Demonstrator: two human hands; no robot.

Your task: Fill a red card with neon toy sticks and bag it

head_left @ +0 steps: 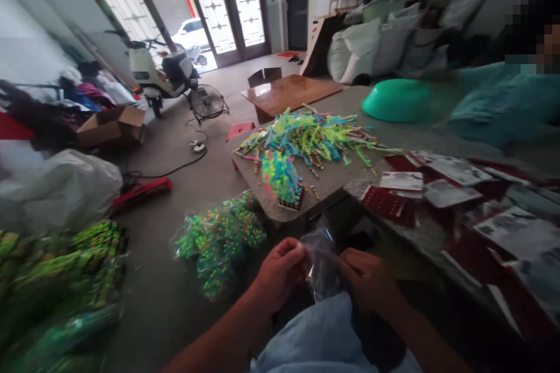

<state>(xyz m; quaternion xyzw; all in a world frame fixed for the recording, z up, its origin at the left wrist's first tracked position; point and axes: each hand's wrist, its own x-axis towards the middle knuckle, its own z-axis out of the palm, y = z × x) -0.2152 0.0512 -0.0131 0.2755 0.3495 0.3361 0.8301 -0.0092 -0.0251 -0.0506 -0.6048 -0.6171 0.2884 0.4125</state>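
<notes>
Between my two hands hangs a clear plastic bag (322, 262), held above my lap. My left hand (282, 271) pinches its left edge, thumb against the fingers. The right edge is pinched by my right hand (363, 274). Beyond them, near the table's front corner, stands a bundle of colourful fuzzy-topped sticks (282, 178) with a dark, patterned base. Behind that bundle lies a loose heap of similar yellow, green and blue sticks (310, 134) on the grey table (280, 214).
Red and white printed cards (455, 178) cover the surface at right. A green basin (396, 100) sits at the table's back. Plastic-wrapped bundles (219, 242) lie on the floor at left. A person's hand (551, 46) shows at far right.
</notes>
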